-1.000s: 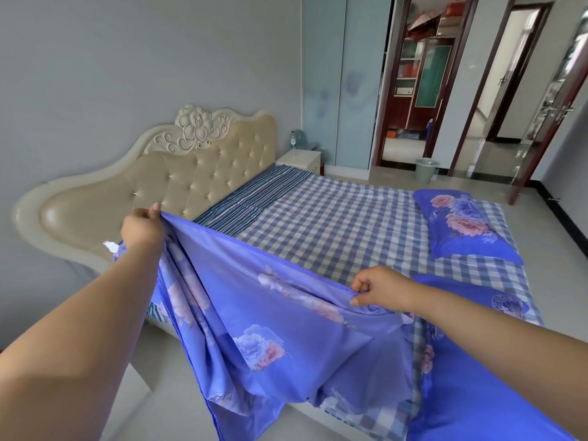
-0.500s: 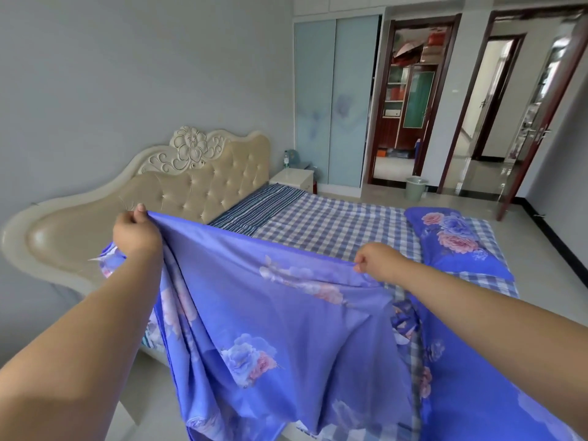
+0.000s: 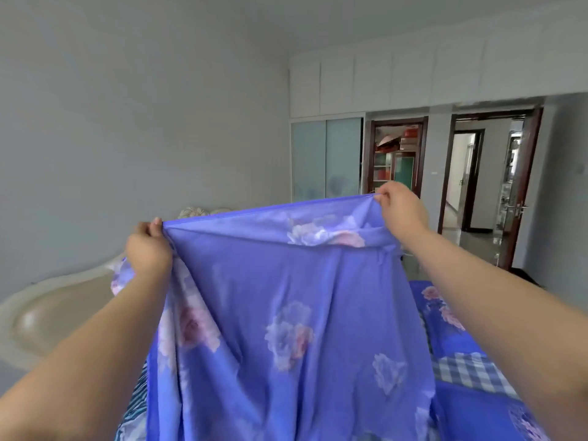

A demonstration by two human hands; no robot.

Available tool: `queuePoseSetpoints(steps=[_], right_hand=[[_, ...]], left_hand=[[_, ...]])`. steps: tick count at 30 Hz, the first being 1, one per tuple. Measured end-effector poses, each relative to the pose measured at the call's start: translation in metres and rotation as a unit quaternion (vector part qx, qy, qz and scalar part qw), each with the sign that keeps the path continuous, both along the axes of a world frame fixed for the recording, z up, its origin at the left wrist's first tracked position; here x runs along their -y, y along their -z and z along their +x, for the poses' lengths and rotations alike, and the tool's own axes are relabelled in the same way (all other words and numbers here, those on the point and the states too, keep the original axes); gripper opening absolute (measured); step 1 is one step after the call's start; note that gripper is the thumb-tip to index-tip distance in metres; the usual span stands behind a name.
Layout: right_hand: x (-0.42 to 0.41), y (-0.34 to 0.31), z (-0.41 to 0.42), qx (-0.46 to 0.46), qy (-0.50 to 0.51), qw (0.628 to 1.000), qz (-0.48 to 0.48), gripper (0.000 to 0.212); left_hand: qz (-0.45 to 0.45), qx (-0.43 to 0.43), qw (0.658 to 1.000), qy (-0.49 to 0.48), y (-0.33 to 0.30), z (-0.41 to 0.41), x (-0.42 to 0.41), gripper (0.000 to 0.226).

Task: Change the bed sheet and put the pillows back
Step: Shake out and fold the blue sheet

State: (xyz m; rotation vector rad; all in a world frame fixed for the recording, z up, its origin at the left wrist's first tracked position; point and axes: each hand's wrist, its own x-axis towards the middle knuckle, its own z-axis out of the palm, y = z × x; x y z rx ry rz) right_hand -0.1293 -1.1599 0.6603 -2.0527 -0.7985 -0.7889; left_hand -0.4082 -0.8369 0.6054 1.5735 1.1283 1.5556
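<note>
Both hands hold the blue flowered sheet [image 3: 286, 313] up in front of the headboard [image 3: 57, 313], so the cloth hangs like a curtain and hides most of the bed. The left hand [image 3: 148, 246] has its grip clenched on the top hem, thumb and fingers pinching the cloth at the sheet's upper left corner. The right hand [image 3: 402, 211] pinches the same hem at the upper right, its grip also closed on the fabric, and sits higher than the left.

The hem runs taut between the two hands, so the sheet's held edge lies left to right and rises toward the right. From it the cloth falls straight down in long folds toward the bed, its lower end out of view.

Right of the sheet, a blue flowered pillow [image 3: 445, 310] lies on the checked bed cover [image 3: 471, 374]. Only the headboard's carved top and its left curve show past the sheet. Beyond it stand a wardrobe [image 3: 326, 160] and two open doorways.
</note>
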Motion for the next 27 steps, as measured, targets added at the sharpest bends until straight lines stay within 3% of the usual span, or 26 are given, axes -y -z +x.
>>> queuePoseSetpoints(steps=[2,3,4,6,8,10,11,12,13,14,15,16,17,18,20,21,22,23,25,26,27], right_hand=[[-0.002,-0.010,-0.007,-0.018,-0.045,0.999,0.005,0.014],[-0.001,-0.015,-0.009,-0.073,-0.093,0.990,-0.071,0.013],[0.003,-0.020,-0.014,-0.159,-0.159,0.957,-0.186,0.011],[0.014,-0.026,-0.032,-0.334,-0.266,0.814,-0.394,0.015],[0.023,-0.025,-0.058,-0.399,-0.350,0.695,-0.484,0.014],[0.026,-0.024,-0.078,-0.446,-0.432,0.649,-0.441,0.013],[0.028,-0.024,-0.085,-0.472,-0.455,0.648,-0.387,0.015],[0.027,-0.024,-0.082,-0.476,-0.457,0.674,-0.332,0.015],[0.025,-0.024,-0.073,-0.441,-0.428,0.737,-0.281,0.013],[0.023,-0.026,-0.060,-0.358,-0.341,0.834,-0.244,0.014],[0.021,-0.027,-0.044,-0.219,-0.209,0.925,-0.228,0.014],[0.019,-0.024,-0.027,-0.088,-0.081,0.969,-0.217,0.011],[0.017,-0.020,-0.018,-0.015,0.002,0.978,-0.207,0.011],[0.013,-0.015,-0.014,0.001,0.039,0.979,-0.200,0.014],[0.013,-0.009,-0.025,-0.092,-0.024,0.963,-0.253,0.011],[0.016,-0.009,-0.043,-0.185,-0.121,0.930,-0.293,0.015],[0.021,-0.007,-0.066,-0.304,-0.248,0.865,-0.313,0.021],[0.026,-0.006,-0.089,-0.406,-0.376,0.776,-0.303,0.023],[0.035,-0.010,-0.131,-0.487,-0.556,0.617,-0.270,0.019],[0.036,-0.014,-0.145,-0.488,-0.608,0.574,-0.250,0.015],[0.037,-0.018,-0.153,-0.481,-0.622,0.571,-0.238,0.012]], left_hand=[[0.023,0.047,0.998,-0.023,-0.015,0.002,0.002,0.036],[0.028,0.065,0.997,-0.033,-0.020,0.000,0.000,0.038],[0.028,0.076,0.996,-0.043,-0.024,-0.002,-0.004,0.041],[0.021,0.082,0.995,-0.060,-0.029,-0.006,-0.011,0.044],[0.020,0.077,0.995,-0.058,-0.035,-0.007,-0.015,0.044],[0.020,0.066,0.997,-0.045,-0.041,-0.004,-0.020,0.043],[0.015,0.055,0.998,-0.039,-0.042,-0.003,-0.022,0.043],[0.007,0.045,0.998,-0.032,-0.042,-0.002,-0.025,0.042],[-0.001,0.041,0.999,-0.025,-0.042,-0.002,-0.026,0.041],[-0.006,0.037,0.999,-0.021,-0.041,-0.002,-0.028,0.039],[-0.003,0.031,0.999,-0.019,-0.040,-0.001,-0.028,0.039],[0.008,0.020,1.000,-0.019,-0.038,0.001,-0.028,0.040],[0.022,0.011,1.000,-0.016,-0.036,0.003,-0.025,0.041],[0.030,0.010,0.999,-0.010,-0.034,0.007,-0.024,0.041],[0.024,0.017,1.000,0.000,-0.031,0.013,-0.023,0.040],[0.018,0.020,1.000,0.005,-0.028,0.015,-0.024,0.041],[0.008,0.022,1.000,0.011,-0.026,0.016,-0.026,0.040],[0.002,0.026,1.000,0.016,-0.024,0.017,-0.027,0.040],[-0.006,0.035,0.999,0.035,-0.024,0.020,-0.028,0.040],[-0.015,0.038,0.998,0.049,-0.025,0.022,-0.029,0.040],[-0.016,0.033,0.997,0.066,-0.026,0.024,-0.029,0.040]])
